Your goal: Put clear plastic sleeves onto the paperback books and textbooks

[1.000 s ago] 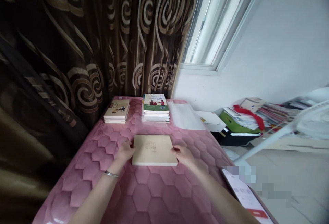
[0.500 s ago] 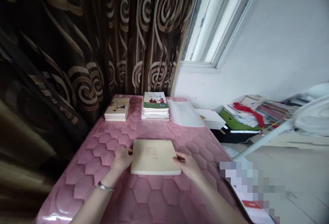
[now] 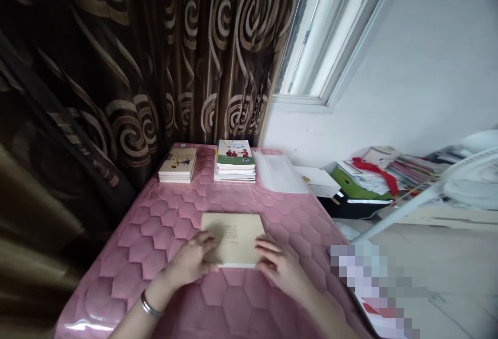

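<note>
A beige book [image 3: 234, 231] lies flat on the pink quilted table cover [image 3: 171, 220] in front of me. My left hand [image 3: 192, 262] rests on the book's near left corner with its fingers laid flat on the cover. My right hand [image 3: 280, 266] lies on the near right corner, fingers stretched out over the book's edge. A metal bracelet [image 3: 150, 305] circles my left wrist.
Two book stacks stand at the table's far end: a yellowish stack [image 3: 178, 165] at the left and a green-covered stack [image 3: 235, 160] beside it. Clear plastic sleeves [image 3: 280, 173] lie to their right. A dark patterned curtain [image 3: 116, 69] hangs behind. Clutter [image 3: 365, 178] sits on the floor at right.
Both hands slid from the book's sides onto its near corners and now lie flat on the cover. The book sits slightly nearer to me.
</note>
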Tool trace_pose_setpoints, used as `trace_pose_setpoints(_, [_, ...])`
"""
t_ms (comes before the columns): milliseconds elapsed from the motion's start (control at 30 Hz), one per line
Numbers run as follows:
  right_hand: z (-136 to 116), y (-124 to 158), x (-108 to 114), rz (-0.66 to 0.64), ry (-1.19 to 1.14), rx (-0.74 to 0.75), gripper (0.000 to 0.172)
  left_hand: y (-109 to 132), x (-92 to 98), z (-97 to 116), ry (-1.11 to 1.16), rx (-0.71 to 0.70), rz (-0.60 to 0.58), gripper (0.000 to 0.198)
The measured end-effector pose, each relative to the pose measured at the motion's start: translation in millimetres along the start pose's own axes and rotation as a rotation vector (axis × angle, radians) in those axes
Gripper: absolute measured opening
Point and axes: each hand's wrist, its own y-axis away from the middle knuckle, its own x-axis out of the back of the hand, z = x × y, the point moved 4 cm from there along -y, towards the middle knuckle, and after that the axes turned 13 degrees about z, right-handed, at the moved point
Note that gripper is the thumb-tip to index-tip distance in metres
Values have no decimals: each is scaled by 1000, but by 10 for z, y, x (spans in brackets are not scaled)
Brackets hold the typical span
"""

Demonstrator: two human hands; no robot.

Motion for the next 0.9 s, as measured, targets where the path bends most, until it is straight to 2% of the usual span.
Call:
trace_pose_setpoints(67, [-1, 63, -41, -22, 4, 28, 30, 17, 15, -26, 22, 31, 0, 52])
trace_pose_setpoints(367, [24, 59, -49, 52, 34, 124, 28, -17, 60, -34, 61, 58, 11, 45])
trace_pose_setpoints(567, [15, -2, 8, 75, 28, 188, 21, -12, 100, -19, 10, 2, 5, 36])
trace_pose_setpoints(667, [-10, -20, 30, 96, 24, 214, 19, 5, 105, 23, 6, -73, 25, 25])
trace_pose_setpoints(767, [-42, -31, 54, 155, 52, 225, 20, 30, 83, 55, -3, -141, 102, 25])
trace_pose_setpoints(900, [-58, -80, 92, 275, 129, 262, 28, 6, 77, 12, -44, -123, 310, 27])
